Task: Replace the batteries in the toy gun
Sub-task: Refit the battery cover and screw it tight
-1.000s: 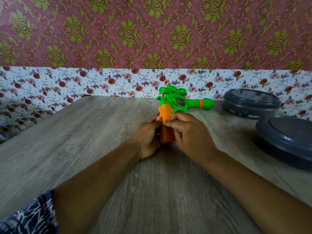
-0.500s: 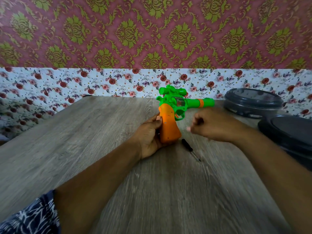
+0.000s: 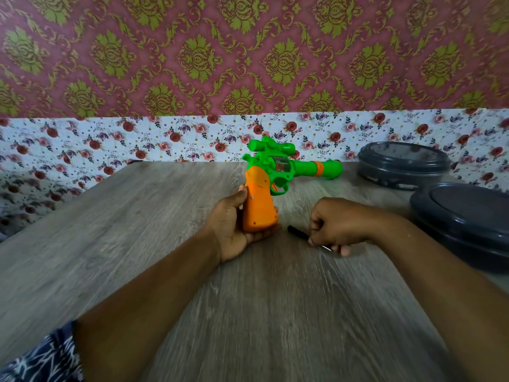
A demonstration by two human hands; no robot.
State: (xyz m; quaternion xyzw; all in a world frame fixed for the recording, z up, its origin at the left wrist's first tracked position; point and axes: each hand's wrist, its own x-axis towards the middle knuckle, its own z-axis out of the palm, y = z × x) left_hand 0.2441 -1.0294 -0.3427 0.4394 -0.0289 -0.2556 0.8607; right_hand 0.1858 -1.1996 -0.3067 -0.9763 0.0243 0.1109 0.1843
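Note:
A toy gun (image 3: 278, 172) with a green body and an orange grip stands upright near the middle of the wooden table (image 3: 137, 244), barrel pointing right. My left hand (image 3: 234, 230) grips the orange handle from the left and underneath. A small black-handled screwdriver (image 3: 298, 233) lies on the table just right of the handle. My right hand (image 3: 338, 226) is down on it, fingers curled round its middle, with the metal tip showing under the fingers.
Two dark grey lidded round containers sit at the right: one at the back (image 3: 403, 164), one nearer the right edge (image 3: 465, 221). A floral wall runs behind the table's far edge.
My right hand left the gun's handle, swung right, then dropped onto the screwdriver lying on the table. My left hand stayed on the handle and the gun tilted slightly.

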